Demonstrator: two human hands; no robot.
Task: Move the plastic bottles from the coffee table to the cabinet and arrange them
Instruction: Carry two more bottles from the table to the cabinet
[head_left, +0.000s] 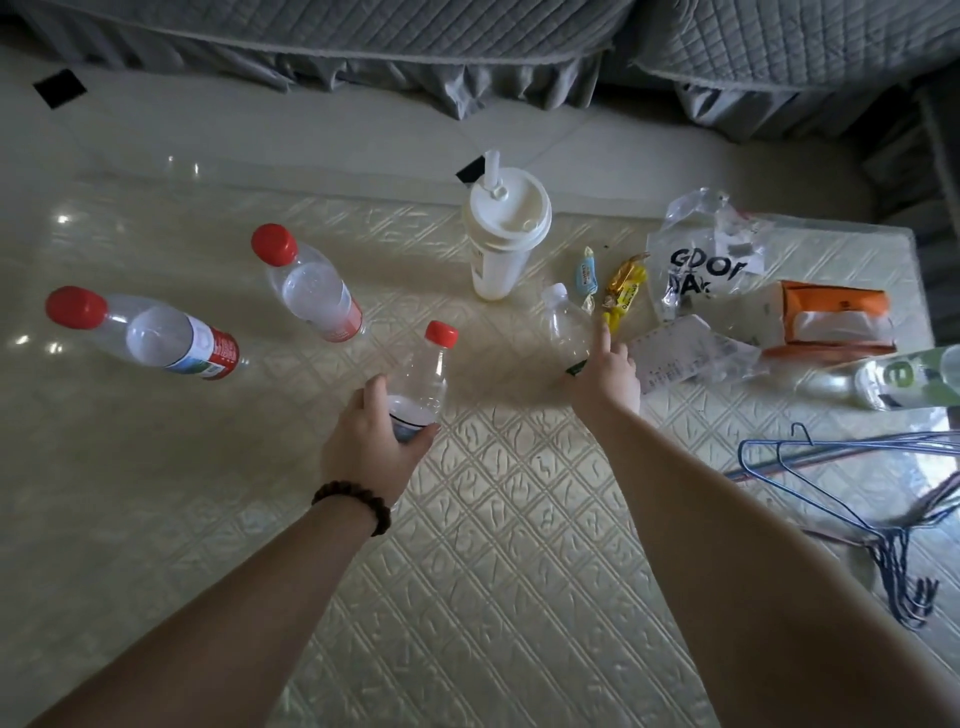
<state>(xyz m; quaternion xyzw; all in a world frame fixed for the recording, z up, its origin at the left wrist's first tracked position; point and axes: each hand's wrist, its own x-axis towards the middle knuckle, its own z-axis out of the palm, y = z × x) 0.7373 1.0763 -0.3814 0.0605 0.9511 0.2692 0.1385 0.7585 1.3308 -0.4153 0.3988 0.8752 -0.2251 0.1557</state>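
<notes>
Head view: left hand (371, 447) wraps the lower body of a red-capped bottle (423, 382) standing near the middle of the coffee table (493, 545), thumb on one side, fingers on the other. Right hand (608, 376) reaches onto a clear bottle (566, 327) with a pale cap, index finger stretched along its side; whether the remaining fingers have closed round it I cannot tell. Two more red-capped bottles stand further left, one mid-table (311, 288), one near the left edge (150, 335). A green-labelled bottle (904, 376) lies on its side at the right edge. Judgement: the step is picking up one bottle per hand. Best to settle the right grip low on the body before lifting, since these light bottles look likely to tip at a nudge. Clutter crowds the right hand: sweets (623, 291) just beyond the fingertip, a white cup (501, 241) behind, a paper slip (685, 353), a plastic bag (706, 249) and tissue pack (831, 317) to the right. Wire hangers (852, 499) sprawl over the near right corner. Open room is the bare near centre between the forearms; lifting straight up and drawing back there seems safest. Cabinet not in view.
</notes>
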